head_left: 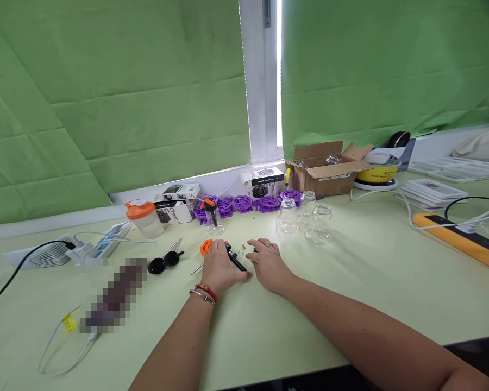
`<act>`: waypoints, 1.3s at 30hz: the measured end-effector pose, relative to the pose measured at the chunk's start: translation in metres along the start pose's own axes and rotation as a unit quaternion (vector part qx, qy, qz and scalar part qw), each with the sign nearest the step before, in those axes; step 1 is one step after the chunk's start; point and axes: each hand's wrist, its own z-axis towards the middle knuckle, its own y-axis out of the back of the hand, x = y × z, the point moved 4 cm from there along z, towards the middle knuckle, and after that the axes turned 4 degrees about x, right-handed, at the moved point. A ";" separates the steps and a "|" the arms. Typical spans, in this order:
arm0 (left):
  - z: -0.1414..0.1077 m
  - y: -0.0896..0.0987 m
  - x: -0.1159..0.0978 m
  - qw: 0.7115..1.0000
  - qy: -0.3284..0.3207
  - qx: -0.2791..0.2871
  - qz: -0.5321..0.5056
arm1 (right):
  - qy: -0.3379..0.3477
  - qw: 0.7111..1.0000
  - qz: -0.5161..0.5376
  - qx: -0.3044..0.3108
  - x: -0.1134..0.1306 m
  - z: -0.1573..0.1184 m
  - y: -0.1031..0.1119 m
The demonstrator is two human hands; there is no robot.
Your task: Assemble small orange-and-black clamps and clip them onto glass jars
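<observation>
My left hand point(222, 267) rests on the pale green table, closed around a black tool point(237, 259), with an orange part point(206, 247) showing beyond its fingers. My right hand point(269, 264) is just to the right, fingers bent over the table top; a small dark piece shows at its fingertips, too small to name. Between the two hands lie a few small metal screws point(243, 250). A thin metal rod point(196, 269) lies left of my left hand. Black round-lensed glasses or caps point(164, 263) are further left.
Clear jars point(318, 231) stand behind my right hand. Purple plastic parts point(243, 203), white boxes point(173, 213) and an open cardboard box point(330, 176) line the back. An orange-lidded cup point(149, 220) is at left, with cables nearby; an orange power strip point(460, 239) is at right.
</observation>
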 end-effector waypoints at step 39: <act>-0.010 0.045 0.018 0.999 0.039 -0.009 -0.005 | -0.072 0.962 0.225 0.140 0.008 0.000 0.019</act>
